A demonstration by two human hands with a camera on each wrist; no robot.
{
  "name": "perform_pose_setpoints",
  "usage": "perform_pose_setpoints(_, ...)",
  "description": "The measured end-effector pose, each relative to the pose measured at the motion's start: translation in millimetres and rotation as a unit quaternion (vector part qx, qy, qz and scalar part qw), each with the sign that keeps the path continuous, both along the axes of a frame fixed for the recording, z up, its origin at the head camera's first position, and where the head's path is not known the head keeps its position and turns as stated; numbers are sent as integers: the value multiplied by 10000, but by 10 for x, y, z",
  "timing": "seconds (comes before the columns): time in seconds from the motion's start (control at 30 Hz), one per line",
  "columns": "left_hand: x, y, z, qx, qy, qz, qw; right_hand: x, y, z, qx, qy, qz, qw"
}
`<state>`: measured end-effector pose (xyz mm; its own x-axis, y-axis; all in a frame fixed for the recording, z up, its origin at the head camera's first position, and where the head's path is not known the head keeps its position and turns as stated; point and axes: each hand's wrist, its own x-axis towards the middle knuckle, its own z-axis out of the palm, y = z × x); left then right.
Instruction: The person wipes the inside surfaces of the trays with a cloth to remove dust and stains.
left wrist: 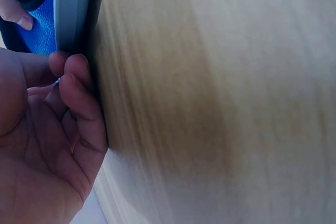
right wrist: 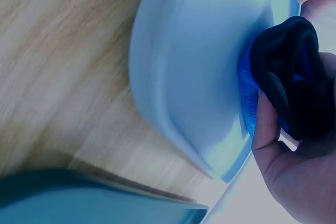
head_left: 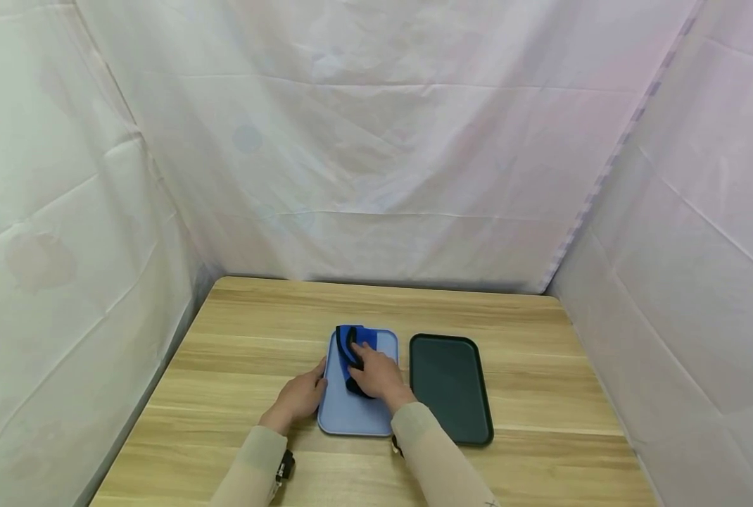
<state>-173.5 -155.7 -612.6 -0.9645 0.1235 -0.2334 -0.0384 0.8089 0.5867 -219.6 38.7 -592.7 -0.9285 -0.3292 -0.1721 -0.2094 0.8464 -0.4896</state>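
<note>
A light blue tray [head_left: 351, 415] lies on the wooden table, with a folded blue cloth edged in black [head_left: 345, 339] on its far part. My right hand [head_left: 376, 373] grips the cloth, and its black-edged folds bulge up by the fingers in the right wrist view [right wrist: 286, 72]. At the tray's left rim, my left hand [head_left: 303, 394] holds the edge between thumb and fingertips. The left wrist view shows these curled fingers [left wrist: 84, 108] against the rim [left wrist: 73, 14], low by the tabletop. The cloth's underside is hidden.
A dark green tray [head_left: 449, 387] lies just right of the light blue one, a narrow gap between them. Pale hanging sheets [head_left: 376, 176] enclose the wooden table [head_left: 224, 366] at the back and both sides.
</note>
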Motion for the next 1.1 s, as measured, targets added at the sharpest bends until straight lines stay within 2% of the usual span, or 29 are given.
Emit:
perform_pose_setpoints(0.43, -7, 3, -8, -99, 123, -100, 9998, 35, -143, 18, -26, -44, 53, 10000)
perform_pose_setpoints(0.77, -31, -3, -27, -203, 190, -168, 9995, 91, -221, 55, 156, -150, 5, 9998)
perform_pose_setpoints(1.1, -22, 3, 2, -183, 165, -94, 9997, 123, -254, 42, 317, -32, 59, 9995)
